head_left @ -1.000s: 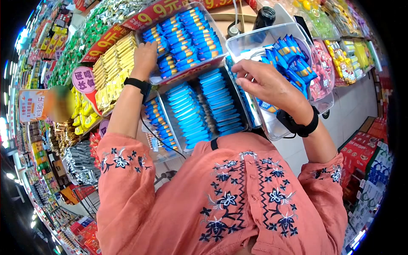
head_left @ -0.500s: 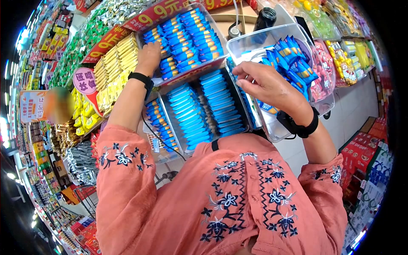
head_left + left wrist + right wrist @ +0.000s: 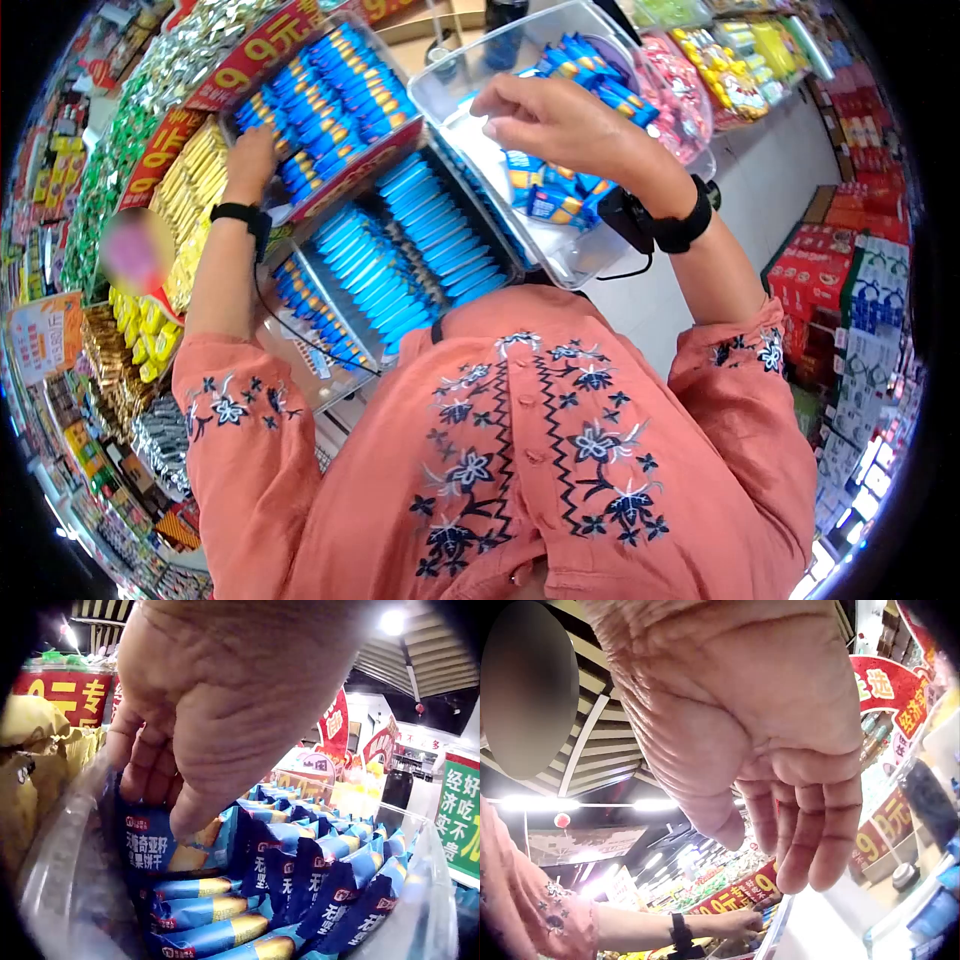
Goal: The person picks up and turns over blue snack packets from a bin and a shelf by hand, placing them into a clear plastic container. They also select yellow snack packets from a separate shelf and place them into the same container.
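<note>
Rows of blue wrapped biscuit packets point(image 3: 335, 95) fill a clear bin at the upper left of the head view. My left hand point(image 3: 252, 162) is at that bin's left side; in the left wrist view the hand point(image 3: 217, 712) pinches one blue packet point(image 3: 180, 847) between thumb and fingers, beside the bin wall. My right hand point(image 3: 560, 120) hovers over a clear tub point(image 3: 575, 262) of loose blue packets point(image 3: 555, 195). In the right wrist view that hand point(image 3: 765, 735) holds nothing, its fingers relaxed and slightly bent.
Light-blue packets point(image 3: 365, 265) stand in rows in a nearer bin. Yellow packets point(image 3: 190, 195) lie left, pink packets point(image 3: 680, 90) beyond the tub. A dark bottle point(image 3: 505, 35) stands behind, and red boxes point(image 3: 815, 270) are stacked at right.
In the head view, the bins and both hands have shifted left as the view turned. The left hand stays at the bin's left side, and the right hand stays over the tub.
</note>
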